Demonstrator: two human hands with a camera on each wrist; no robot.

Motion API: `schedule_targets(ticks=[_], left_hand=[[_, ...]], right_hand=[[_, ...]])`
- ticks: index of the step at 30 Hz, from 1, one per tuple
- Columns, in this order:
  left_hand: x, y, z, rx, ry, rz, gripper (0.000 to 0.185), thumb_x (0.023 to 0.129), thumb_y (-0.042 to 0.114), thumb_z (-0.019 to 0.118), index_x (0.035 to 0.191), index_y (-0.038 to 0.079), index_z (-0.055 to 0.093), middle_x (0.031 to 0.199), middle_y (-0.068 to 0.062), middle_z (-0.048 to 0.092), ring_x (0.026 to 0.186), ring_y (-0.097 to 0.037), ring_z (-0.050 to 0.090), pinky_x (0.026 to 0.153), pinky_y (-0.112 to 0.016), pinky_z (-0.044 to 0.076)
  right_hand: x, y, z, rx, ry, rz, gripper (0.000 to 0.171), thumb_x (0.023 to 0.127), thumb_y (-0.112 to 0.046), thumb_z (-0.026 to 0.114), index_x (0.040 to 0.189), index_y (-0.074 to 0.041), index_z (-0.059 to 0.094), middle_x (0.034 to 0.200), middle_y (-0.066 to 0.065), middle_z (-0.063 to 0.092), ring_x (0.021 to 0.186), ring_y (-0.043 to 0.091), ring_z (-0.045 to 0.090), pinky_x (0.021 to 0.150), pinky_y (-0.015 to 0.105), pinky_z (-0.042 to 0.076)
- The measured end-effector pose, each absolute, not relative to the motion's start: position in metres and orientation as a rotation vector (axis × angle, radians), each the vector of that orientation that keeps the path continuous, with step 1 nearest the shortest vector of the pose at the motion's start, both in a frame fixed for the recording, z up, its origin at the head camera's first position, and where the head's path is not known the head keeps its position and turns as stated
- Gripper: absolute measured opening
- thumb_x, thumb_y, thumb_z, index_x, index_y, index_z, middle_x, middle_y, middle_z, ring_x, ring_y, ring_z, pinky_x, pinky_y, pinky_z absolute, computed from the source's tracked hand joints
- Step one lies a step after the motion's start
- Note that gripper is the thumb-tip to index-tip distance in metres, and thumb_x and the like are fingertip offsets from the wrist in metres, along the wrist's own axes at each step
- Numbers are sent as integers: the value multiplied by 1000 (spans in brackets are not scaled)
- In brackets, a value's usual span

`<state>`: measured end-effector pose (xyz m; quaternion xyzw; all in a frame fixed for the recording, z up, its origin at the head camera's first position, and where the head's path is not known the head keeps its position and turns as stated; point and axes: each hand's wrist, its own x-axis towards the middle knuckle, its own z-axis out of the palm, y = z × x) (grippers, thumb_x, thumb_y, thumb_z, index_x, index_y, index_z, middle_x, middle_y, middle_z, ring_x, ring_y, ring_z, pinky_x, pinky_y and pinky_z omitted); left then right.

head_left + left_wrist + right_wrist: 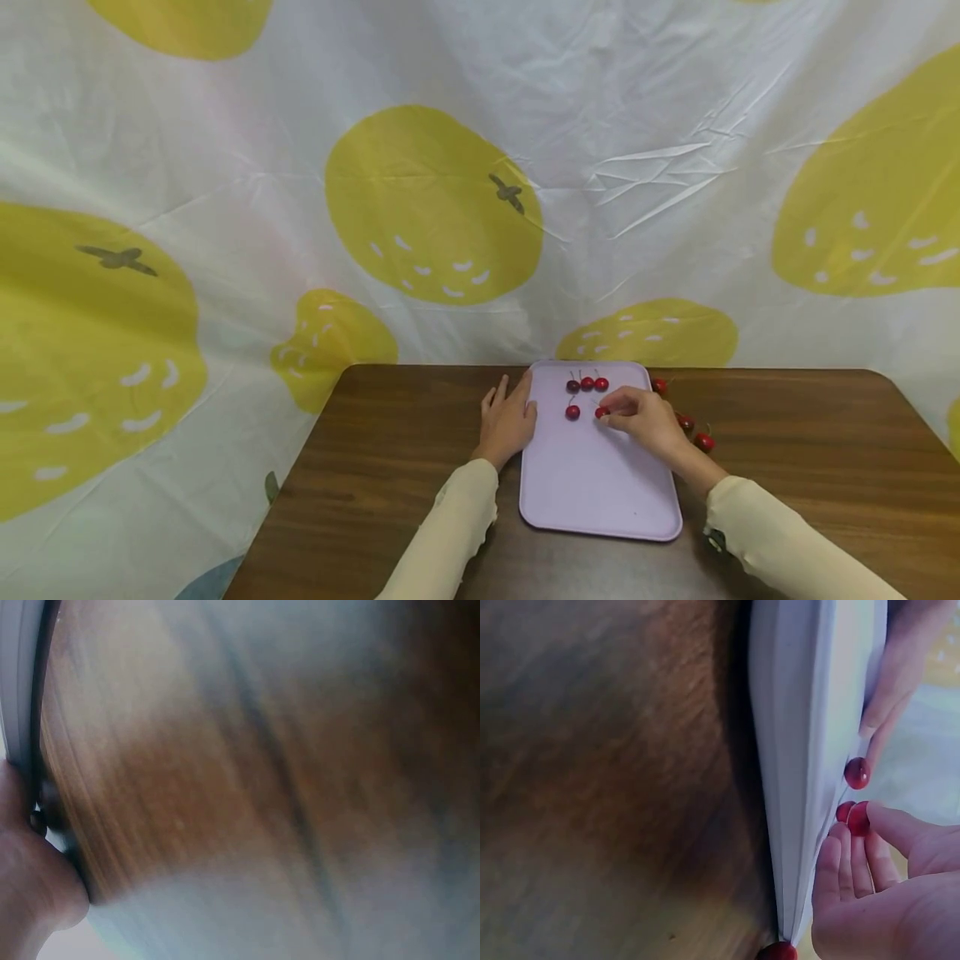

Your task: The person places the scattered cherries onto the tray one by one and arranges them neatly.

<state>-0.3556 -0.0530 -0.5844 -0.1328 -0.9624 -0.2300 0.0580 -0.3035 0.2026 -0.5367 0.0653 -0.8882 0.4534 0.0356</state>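
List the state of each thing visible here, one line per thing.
Light purple rectangular tray: flat on brown wood-grain table
Four round red cherries: resting on tray, stems on
Right hand: pinching another cherry
Cherries beside tray: lying on table
Left hand: fingers extended, at tray's left edge
White fabric with yellow fruit print: hanging, creased

cherries: red, stemmed | four on lilac tray | fifth cherry pinched over it | others right of tray

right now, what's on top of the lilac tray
Three cherries in a row at the far end, with one nearer cherry; the right grip pinches another cherry over the tray. Whatever that grip covers can't be seen, nor the edge behind the left grip.
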Motion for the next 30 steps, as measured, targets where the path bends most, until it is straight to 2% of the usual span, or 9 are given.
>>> schedule_targets(ticks=[8,17,30], left_hand=[[-354,-54,-586,-427,-2880,-671,59,110,30,44,167,20,34,166,4,48,163,-32,30,130,-55,23],[-352,-54,-582,-435,-2866,-693,58,109,28,45,166,19,36,165,3,49,162,-33,32,130,-57,23],[-354,-53,-584,-424,-2851,-679,58,109,27,46,166,19,38,163,3,52,161,-34,34,128,-58,24]], right_hand=[[-310,192,-540,249,-2729,1395,19,88,-8,83,105,-1,77,99,15,82,89,20,77,70,21,54],[-314,187,-541,247,-2741,1395,18,88,-5,82,104,1,76,96,15,79,82,10,69,68,20,52],[-313,185,-538,250,-2757,1373,18,88,-5,82,104,0,76,96,14,80,84,14,70,67,20,51]])
